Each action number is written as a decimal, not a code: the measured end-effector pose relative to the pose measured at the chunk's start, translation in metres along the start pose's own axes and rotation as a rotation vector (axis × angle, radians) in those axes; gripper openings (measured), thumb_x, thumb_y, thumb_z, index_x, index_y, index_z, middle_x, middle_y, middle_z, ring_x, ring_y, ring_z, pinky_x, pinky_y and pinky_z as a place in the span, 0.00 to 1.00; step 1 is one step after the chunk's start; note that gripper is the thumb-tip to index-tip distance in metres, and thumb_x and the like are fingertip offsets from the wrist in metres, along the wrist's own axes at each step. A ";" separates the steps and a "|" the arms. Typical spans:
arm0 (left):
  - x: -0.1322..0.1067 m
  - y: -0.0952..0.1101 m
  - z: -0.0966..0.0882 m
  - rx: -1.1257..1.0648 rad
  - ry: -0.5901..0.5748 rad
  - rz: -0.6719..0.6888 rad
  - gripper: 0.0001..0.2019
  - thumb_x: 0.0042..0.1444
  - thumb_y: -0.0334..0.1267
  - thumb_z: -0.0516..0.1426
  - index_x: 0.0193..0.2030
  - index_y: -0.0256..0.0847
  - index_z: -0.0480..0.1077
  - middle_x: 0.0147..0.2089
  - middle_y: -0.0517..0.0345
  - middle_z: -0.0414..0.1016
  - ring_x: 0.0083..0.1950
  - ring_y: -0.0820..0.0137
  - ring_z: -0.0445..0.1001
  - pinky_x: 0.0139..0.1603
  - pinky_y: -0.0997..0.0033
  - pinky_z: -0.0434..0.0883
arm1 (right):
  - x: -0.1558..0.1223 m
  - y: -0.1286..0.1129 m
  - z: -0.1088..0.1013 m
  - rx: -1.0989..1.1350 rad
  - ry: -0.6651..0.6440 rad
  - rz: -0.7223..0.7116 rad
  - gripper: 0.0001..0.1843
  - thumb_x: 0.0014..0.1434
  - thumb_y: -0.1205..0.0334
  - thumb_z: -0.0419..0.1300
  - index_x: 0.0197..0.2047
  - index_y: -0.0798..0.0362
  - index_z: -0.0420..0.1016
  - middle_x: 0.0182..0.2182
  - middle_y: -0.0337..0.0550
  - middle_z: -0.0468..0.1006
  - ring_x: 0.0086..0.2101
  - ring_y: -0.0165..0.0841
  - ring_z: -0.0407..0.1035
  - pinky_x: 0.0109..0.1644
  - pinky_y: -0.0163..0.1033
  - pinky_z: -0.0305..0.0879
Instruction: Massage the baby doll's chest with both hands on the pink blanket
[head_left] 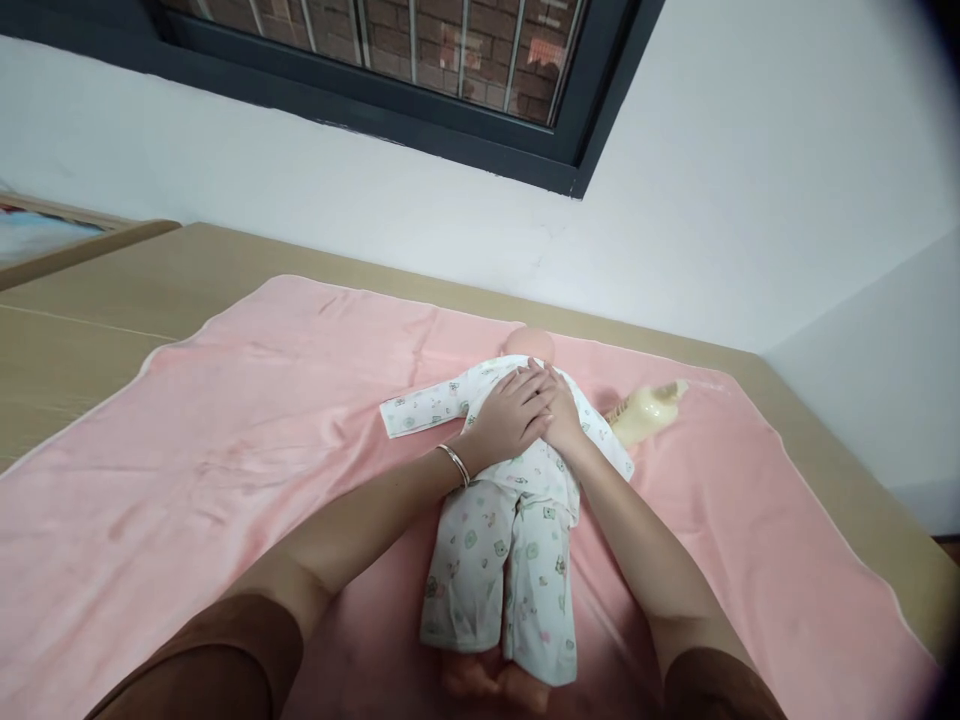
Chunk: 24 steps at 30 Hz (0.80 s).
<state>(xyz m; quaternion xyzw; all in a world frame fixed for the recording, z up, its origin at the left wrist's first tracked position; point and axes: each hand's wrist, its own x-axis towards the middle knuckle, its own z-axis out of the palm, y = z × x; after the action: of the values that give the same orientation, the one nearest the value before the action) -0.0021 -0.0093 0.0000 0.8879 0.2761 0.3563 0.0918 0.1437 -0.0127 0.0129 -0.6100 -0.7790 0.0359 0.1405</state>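
A baby doll (pixel 538 478) in a white top and trousers with small prints lies stretched out on a pink cloth (pixel 315 400). Its head (pixel 529 345) points to the wall and its bare feet (pixel 495 680) towards me. My left hand (pixel 510 412), with a bangle (pixel 454 466) at the wrist, rests flat on the upper part of the top. Its fingers overlap my right hand (pixel 562 412), which also lies flat there. Neither hand grips anything. One doll sleeve (pixel 424 408) stretches out to the left; the other is partly behind my right arm.
A pale yellow bottle (pixel 649 410) lies on the cloth, right of the doll. Under the cloth is a wooden tabletop (pixel 105 295), its back edge along a white wall (pixel 450 230). Above is a dark-framed window (pixel 420 105) with bars. A wooden-edged item (pixel 142 235) stands at far left.
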 end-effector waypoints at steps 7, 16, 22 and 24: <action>0.000 -0.010 0.011 -0.106 0.150 -0.192 0.24 0.71 0.40 0.42 0.67 0.36 0.65 0.70 0.45 0.67 0.75 0.60 0.59 0.76 0.49 0.57 | 0.002 0.013 0.002 0.393 0.149 0.065 0.27 0.69 0.57 0.45 0.65 0.51 0.72 0.69 0.44 0.66 0.71 0.41 0.51 0.75 0.54 0.46; -0.002 -0.020 0.015 -0.311 0.404 -0.557 0.21 0.72 0.42 0.43 0.62 0.37 0.67 0.64 0.44 0.73 0.66 0.61 0.71 0.70 0.52 0.67 | -0.025 -0.029 -0.003 0.140 0.044 -0.128 0.28 0.65 0.65 0.51 0.68 0.50 0.68 0.71 0.43 0.62 0.73 0.51 0.43 0.75 0.66 0.34; 0.000 -0.019 0.015 -0.275 0.381 -0.525 0.18 0.71 0.40 0.45 0.58 0.37 0.70 0.61 0.45 0.75 0.64 0.60 0.72 0.70 0.52 0.67 | -0.007 0.004 -0.010 0.165 0.051 -0.189 0.25 0.70 0.57 0.48 0.66 0.51 0.70 0.70 0.44 0.64 0.71 0.42 0.51 0.75 0.57 0.45; 0.000 -0.019 0.016 -0.265 0.376 -0.523 0.18 0.70 0.40 0.46 0.58 0.39 0.70 0.61 0.46 0.76 0.64 0.61 0.72 0.70 0.52 0.67 | -0.008 0.003 -0.009 0.123 0.111 -0.020 0.29 0.71 0.54 0.47 0.68 0.60 0.66 0.70 0.55 0.62 0.71 0.46 0.53 0.74 0.57 0.49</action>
<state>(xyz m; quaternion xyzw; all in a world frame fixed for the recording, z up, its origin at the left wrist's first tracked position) 0.0003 0.0072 -0.0183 0.6863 0.4577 0.5109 0.2418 0.1505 -0.0203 0.0193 -0.5935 -0.7724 0.0482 0.2210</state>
